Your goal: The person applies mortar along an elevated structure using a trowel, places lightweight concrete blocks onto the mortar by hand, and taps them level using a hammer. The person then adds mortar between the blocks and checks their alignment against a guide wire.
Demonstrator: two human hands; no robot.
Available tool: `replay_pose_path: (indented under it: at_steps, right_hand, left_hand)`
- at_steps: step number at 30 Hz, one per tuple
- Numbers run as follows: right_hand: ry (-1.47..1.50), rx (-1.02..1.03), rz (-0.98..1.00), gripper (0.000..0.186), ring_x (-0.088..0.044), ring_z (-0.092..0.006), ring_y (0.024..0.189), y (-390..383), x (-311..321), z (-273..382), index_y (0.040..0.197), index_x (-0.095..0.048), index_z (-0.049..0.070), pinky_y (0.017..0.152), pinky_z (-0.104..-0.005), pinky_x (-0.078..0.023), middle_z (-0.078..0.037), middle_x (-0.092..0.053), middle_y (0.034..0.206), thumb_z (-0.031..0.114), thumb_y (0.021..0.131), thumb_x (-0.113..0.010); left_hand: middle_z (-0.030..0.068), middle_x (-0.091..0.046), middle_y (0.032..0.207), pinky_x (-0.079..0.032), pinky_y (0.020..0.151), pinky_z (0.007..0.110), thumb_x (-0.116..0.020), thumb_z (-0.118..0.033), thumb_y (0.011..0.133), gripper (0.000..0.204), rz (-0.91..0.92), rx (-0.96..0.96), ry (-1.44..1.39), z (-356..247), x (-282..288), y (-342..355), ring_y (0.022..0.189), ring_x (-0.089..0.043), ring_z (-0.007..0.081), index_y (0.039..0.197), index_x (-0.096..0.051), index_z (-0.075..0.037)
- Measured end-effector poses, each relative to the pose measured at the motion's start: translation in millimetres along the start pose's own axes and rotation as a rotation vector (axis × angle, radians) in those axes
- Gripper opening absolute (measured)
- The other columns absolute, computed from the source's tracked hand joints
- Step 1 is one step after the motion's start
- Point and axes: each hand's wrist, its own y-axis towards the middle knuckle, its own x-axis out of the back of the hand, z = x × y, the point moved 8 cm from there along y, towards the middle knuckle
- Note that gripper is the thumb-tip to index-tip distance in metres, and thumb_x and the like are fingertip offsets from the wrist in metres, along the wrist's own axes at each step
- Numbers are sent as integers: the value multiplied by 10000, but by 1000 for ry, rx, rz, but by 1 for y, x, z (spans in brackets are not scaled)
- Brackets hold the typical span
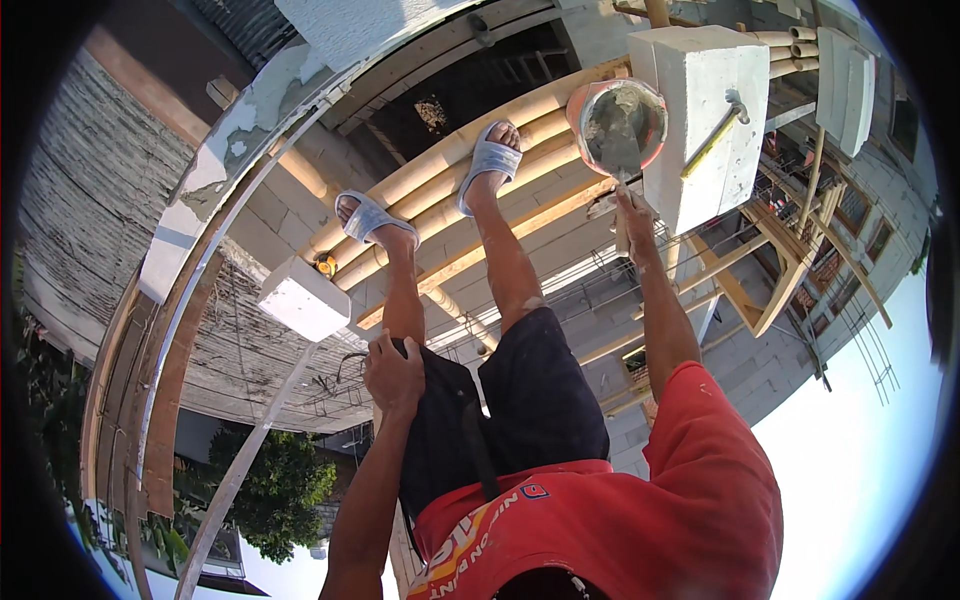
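A trowel [628,168] is grasped by its handle in the right hand [636,222], its blade reaching over the bucket [577,112], in which grey mortar [612,115] is held; the bucket is set beside the bamboo poles [430,225], just left of a large white block [665,185], against which a yellow-handled hammer [710,145] is seen; the left hand [395,378] is laid at the left knee with its fingers bent, and whether anything is gripped by it cannot be told; the poles are stood upon in pale sandals [490,160]; at the far left, a smaller white block [305,300] is placed near a yellow-and-black tape measure [325,264].
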Motion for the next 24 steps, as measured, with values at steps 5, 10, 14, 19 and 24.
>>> replay_pose_path:
  at_steps: [5,10,14,19,24]
  right_hand:
    - [385,-64,30,489,-572,-89,692,-45,-13,-29,1227,-601,91,588,-271,-484,6,-588,855,485,951,-693]
    - [612,-138,168,424,-544,-119,656,-70,-35,-41,1179,-584,77,609,-291,-461,-22,-562,858,428,962,-681]
    - [409,-66,353,478,-577,-143,669,-114,-84,4,1326,-544,17,588,-292,-478,-59,-602,898,349,991,-622]
    - [119,62,703,501,-600,-89,773,-154,-192,88,1357,-592,23,688,-243,-483,-33,-679,1045,364,991,-611]
    - [-421,694,521,504,-651,-209,962,-151,-292,195,1401,-559,-3,859,-367,-523,-134,-687,1143,289,995,-627]
  left_hand:
    - [167,-608,1298,-469,1022,483,-553,-396,977,516,3,14,9,-2,1,-2,1199,-603,360,1359,-555,-50]
    - [149,-608,1296,-471,1013,488,-560,-399,971,515,-18,5,-28,3,-2,-2,1172,-613,345,1358,-555,-59]
    - [152,-609,1289,-476,1009,475,-569,-389,966,501,-38,24,-34,15,-3,-3,1164,-617,342,1344,-562,-60]
    - [162,-623,1230,-491,975,475,-587,-381,957,485,-77,-18,-75,26,-6,-5,1133,-629,346,1315,-574,-54]
    - [164,-634,1195,-495,963,470,-600,-374,947,487,-126,-25,-132,32,-8,-8,1110,-639,346,1304,-580,-43]
